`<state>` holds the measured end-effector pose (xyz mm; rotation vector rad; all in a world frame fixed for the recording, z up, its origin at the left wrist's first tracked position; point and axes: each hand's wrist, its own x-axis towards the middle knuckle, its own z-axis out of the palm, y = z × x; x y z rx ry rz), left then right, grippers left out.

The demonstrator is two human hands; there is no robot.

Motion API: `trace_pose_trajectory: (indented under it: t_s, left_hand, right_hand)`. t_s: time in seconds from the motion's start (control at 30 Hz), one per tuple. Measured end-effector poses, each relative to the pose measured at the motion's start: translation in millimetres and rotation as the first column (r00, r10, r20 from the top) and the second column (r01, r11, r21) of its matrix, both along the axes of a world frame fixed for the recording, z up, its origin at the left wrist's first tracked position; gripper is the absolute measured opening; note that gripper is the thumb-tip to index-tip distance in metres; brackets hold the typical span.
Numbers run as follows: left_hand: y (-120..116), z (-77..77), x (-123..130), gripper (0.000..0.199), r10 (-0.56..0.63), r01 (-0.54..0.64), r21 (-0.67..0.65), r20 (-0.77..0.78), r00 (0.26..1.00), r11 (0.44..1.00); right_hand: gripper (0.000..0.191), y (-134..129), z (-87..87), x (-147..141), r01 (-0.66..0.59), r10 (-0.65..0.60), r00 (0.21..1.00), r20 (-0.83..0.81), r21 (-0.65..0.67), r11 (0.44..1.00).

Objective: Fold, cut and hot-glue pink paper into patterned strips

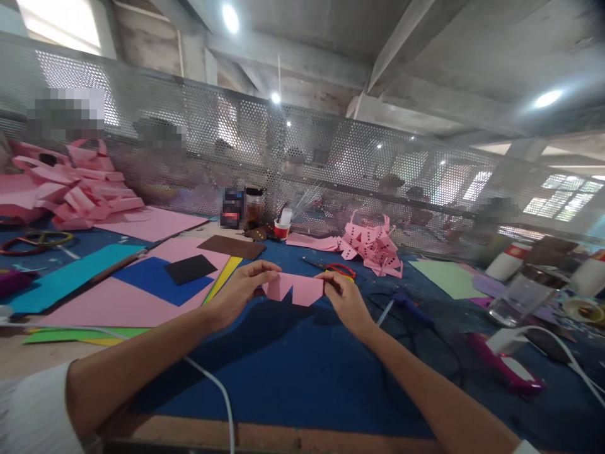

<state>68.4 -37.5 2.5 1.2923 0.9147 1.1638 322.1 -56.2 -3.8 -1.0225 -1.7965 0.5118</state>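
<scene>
A small pink paper piece (pixel 307 291) with a V-shaped notch in its lower edge is held up above the blue table mat (pixel 283 372). My left hand (pixel 241 291) pinches its left end, and my right hand (pixel 347 301) pinches its right end. Behind my right hand lie red-handled scissors (pixel 343 271). To the right of that hand is a blue glue gun (pixel 411 307). Left of my left hand, a black sheet (pixel 190 270) and a blue sheet (pixel 158 280) rest on larger pink paper (pixel 89 301).
Pink paper strips (pixel 89 189) are heaped at the far left. Dotted pink pieces (pixel 368 243) are piled before a perforated metal screen (pixel 331 167). A clear jar (pixel 517 299) and a magenta tool (pixel 508 366) occupy the right. A white cable (pixel 215 381) crosses the mat's front.
</scene>
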Motion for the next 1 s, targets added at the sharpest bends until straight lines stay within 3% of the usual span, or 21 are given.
trace_pose_trajectory:
  t_s: [0.67, 1.0]
  left_hand:
    - [3.5, -0.3, -0.7, 0.033, 0.01, -0.009, -0.013, 0.012, 1.0, 1.0]
    - [-1.7, 5.6, -0.5, 0.036, -0.017, 0.017, -0.002, 0.007, 1.0, 1.0]
  right_hand:
    - [0.028, -5.5, -3.0, 0.4, 0.039, -0.073, 0.986, 0.153, 0.214, 0.976]
    - [0.027, -4.9, -3.4, 0.2, 0.055, -0.098, 0.979, 0.18, 0.227, 0.972]
